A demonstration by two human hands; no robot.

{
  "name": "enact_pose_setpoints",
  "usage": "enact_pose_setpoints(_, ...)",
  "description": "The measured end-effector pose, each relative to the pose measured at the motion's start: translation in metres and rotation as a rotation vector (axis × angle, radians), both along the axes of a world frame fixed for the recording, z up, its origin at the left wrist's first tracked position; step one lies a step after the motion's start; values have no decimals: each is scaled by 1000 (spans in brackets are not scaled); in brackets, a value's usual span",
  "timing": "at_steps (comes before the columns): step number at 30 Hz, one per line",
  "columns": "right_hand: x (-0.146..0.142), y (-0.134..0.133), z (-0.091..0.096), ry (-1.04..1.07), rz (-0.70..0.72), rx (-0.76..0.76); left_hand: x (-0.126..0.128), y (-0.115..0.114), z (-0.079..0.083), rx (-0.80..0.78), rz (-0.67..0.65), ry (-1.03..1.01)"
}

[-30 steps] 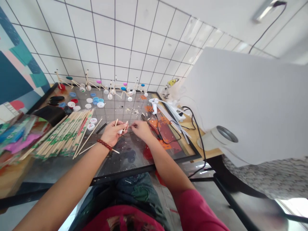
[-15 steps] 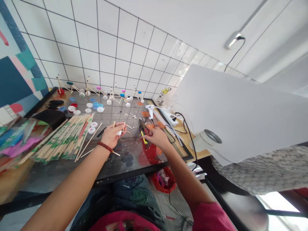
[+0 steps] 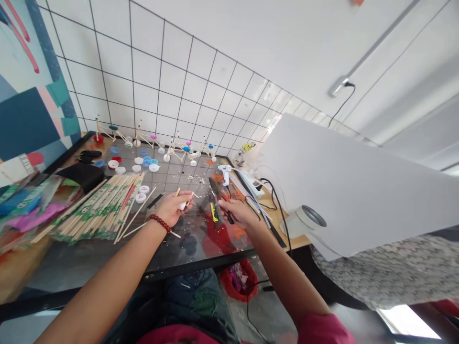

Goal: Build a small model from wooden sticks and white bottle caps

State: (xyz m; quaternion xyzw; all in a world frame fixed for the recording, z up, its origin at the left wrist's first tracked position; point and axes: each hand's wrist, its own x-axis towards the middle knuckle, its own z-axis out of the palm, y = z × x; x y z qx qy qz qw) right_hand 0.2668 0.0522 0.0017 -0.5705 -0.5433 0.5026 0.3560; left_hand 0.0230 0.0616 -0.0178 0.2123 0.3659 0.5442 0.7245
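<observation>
My left hand point(image 3: 171, 209), with a red bead bracelet at its wrist, is closed on thin wooden sticks point(image 3: 177, 192) and a small white piece point(image 3: 182, 206). Whether the sticks and that piece are joined is hidden by the fingers. My right hand point(image 3: 236, 212) grips pliers point(image 3: 215, 187) by their red handles, the dark jaws pointing away from me just over the table. Beside it on the glass lies a yellow utility knife point(image 3: 214, 212). A white glue gun point(image 3: 225, 174) stands a little beyond the pliers.
Wrapped bundles of wooden chopsticks point(image 3: 103, 205) cover the left side. Bottle caps point(image 3: 147, 161) lie behind them, and small stick-and-cap models point(image 3: 172, 148) line the grid wall. A power strip point(image 3: 254, 187) with cables and a white jar point(image 3: 299, 222) are to the right. Below hangs a red bin point(image 3: 238, 282).
My right hand has closed round the pliers and lifted them a little off the table beside the utility knife. My left hand keeps its sticks and white piece. The camera view has shifted slightly.
</observation>
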Motion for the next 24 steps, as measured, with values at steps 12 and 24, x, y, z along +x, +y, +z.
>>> enact_pose_setpoints(12,-8,-18,19,144,321,-214,3,-5,6,-60,-99,87)
enact_pose_setpoints(24,-2,-15,29,-81,392,-134,6,-5,7,-96,-112,192)
